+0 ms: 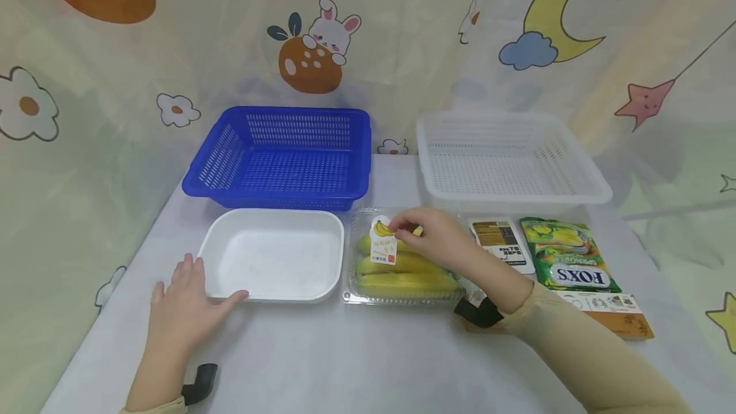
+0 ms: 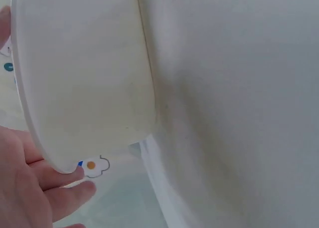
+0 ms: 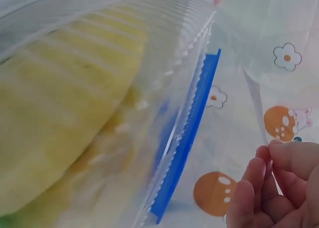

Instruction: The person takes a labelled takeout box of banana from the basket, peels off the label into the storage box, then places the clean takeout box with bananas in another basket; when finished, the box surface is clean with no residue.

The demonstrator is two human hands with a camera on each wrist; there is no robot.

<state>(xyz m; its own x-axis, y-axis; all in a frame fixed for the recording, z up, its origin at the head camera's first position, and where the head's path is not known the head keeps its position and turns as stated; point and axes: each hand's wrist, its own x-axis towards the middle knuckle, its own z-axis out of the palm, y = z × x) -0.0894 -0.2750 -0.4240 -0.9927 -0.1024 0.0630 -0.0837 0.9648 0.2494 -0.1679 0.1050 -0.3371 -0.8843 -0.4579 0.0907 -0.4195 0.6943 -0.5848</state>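
A white rectangular plastic tub (image 1: 275, 260) sits on the table at front left. My left hand (image 1: 185, 308) is at its near left corner, fingers spread and thumb along the front rim. The left wrist view shows fingers (image 2: 55, 180) right at the rim. Between thumb and fingertips my right hand (image 1: 434, 238) pinches a small white label (image 1: 383, 249) with a banana picture. It is over a clear plastic clamshell box (image 1: 352, 297) of yellow bananas (image 1: 408, 283). In the right wrist view the label (image 3: 256, 101) appears nearly edge-on, apart from the box.
Behind stand a blue plastic basket (image 1: 276, 203) and a white basket (image 1: 517, 198). Right of the bananas lie a white package with a brown label (image 1: 502, 241), a green FOX'S bag (image 1: 569, 254) and a brown-and-white box (image 1: 623, 324). A printed curtain (image 1: 402, 50) hangs behind the table.
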